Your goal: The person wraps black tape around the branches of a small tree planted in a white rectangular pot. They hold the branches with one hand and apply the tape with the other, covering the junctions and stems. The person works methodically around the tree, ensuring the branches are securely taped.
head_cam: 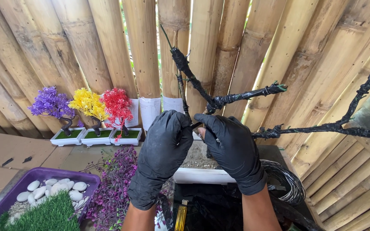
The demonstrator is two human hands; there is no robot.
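Both gloved hands gripping black wrapped tree frame.
Left hand (pixel 163 145) and right hand (pixel 232 147) are pinching the trunk (pixel 200 92) above the white tray (pixel 198 175); over-bending is risking snapped branches.

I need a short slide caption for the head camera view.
Two black-gloved hands, left hand and right hand, grip a black wrapped branch frame over a white pot.

Bright, even daylight; slivers of it leak through gaps in the bamboo wall (pixel 142 47) behind the fingers (pixel 180 122). Shadows soft, deepest under the wrists. Faint sheen on the black gloves. Sharp focus throughout. Wide-angle bending splays the poles outward at both edges.
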